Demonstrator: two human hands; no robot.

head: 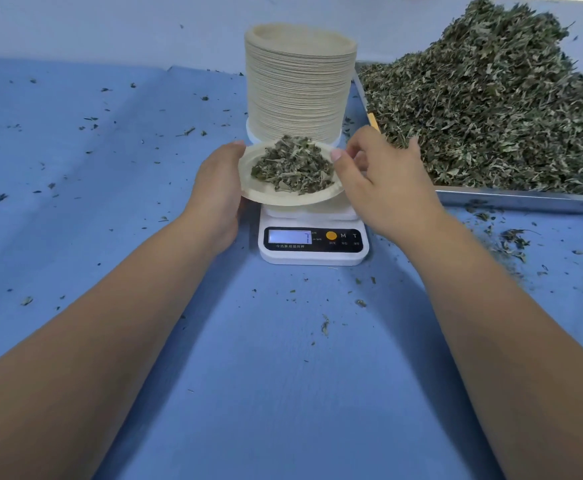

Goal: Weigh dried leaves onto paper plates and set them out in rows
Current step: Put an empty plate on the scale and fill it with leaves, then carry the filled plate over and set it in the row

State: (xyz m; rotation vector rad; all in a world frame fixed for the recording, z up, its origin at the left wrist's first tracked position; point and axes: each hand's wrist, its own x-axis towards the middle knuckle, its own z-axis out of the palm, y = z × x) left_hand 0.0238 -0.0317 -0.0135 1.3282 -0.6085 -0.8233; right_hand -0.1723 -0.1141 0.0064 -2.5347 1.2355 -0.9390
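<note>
A paper plate [259, 188] with a small heap of dried leaves [292, 166] sits tilted just above the white kitchen scale [312, 242]. My left hand [219, 188] grips the plate's left rim. My right hand [380, 181] holds the right rim, thumb on the edge, fingers hidden behind. A tall stack of paper plates [298, 83] stands right behind the scale. A big pile of dried leaves [497, 102] fills a metal tray [525, 199] to the right.
The blue table cover [110, 168] is sprinkled with leaf crumbs, thicker near the tray's front edge [511, 237]. An orange-tipped item [373, 121] pokes out at the tray's left side. A pale wall rises behind.
</note>
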